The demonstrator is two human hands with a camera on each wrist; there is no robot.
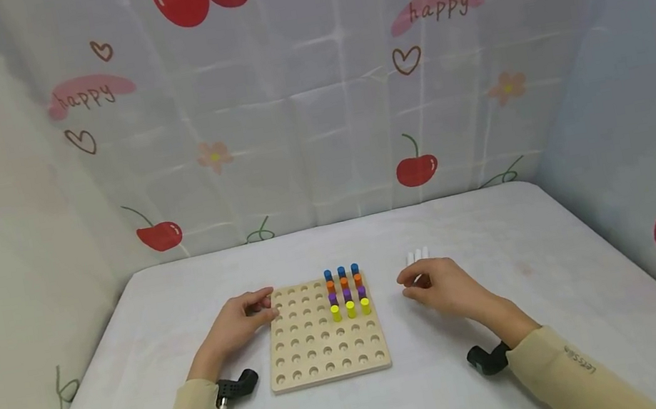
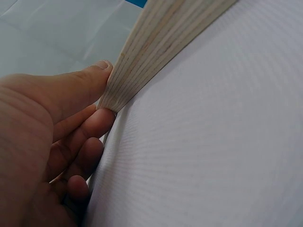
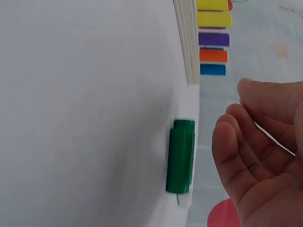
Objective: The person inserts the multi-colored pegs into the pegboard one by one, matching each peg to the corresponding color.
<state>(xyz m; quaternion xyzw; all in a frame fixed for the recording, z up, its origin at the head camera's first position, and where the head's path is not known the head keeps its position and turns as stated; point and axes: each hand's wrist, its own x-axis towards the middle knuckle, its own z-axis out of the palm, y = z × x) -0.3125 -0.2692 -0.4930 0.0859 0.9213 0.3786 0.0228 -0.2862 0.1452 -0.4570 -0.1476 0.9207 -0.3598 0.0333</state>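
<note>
A square wooden pegboard [image 1: 300,350] with rows of round holes lies on the table. Its back right part bears upright pegs in rows of three: blue [image 1: 341,272], orange [image 1: 344,283], purple [image 1: 347,295] and yellow [image 1: 351,310]. My left hand [image 1: 243,321] grips the board at its back left corner; the left wrist view has the thumb and a fingertip at the plywood edge [image 2: 147,52]. Right of the board, my right hand [image 1: 442,285] hovers with loosely curled fingers and nothing between them. Near it a green peg [image 3: 181,156] lies on the table, hidden in the head view.
White pegs [image 1: 417,254] lie just beyond my right hand. The table [image 1: 496,393] wears a white cloth. A printed curtain [image 1: 302,129] hangs behind its back edge and along the sides. Each wrist carries a small black camera [image 1: 487,359].
</note>
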